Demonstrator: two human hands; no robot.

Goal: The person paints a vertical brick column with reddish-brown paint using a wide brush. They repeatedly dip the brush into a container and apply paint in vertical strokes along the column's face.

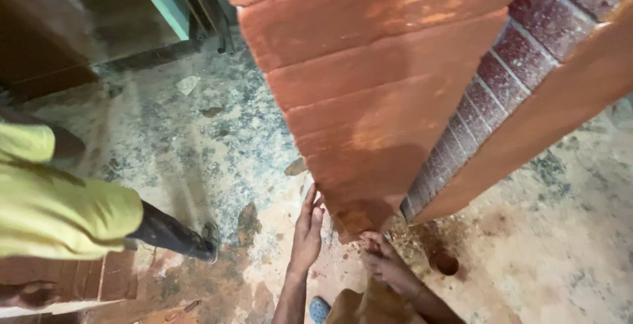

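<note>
a tall stack of bricks (369, 93) stood in the middle of the scene, rising from the floor toward the camera, its near face smooth, orange-red and crossed by thin joint lines, with paler scuffed patches; its right side showed darker speckled red bricks with pale joints. the left hand (307, 228) lay flat against the left side of the stack's base, fingers straight and pressed together, holding nothing. the right hand (384, 261) rested at the foot of the stack, fingers curled downward, though what they touched could not be made out. a reddish plank (547, 113) leaned along the right side. the concrete floor (217, 146) was grey and mottled, dusted with orange powder and small chips, with a small round hole (446, 263) near the right. at the left a person in a yellow garment (59, 205) stood, one dark-clad leg (173, 235) out, beside more bricks (72, 281).
</note>
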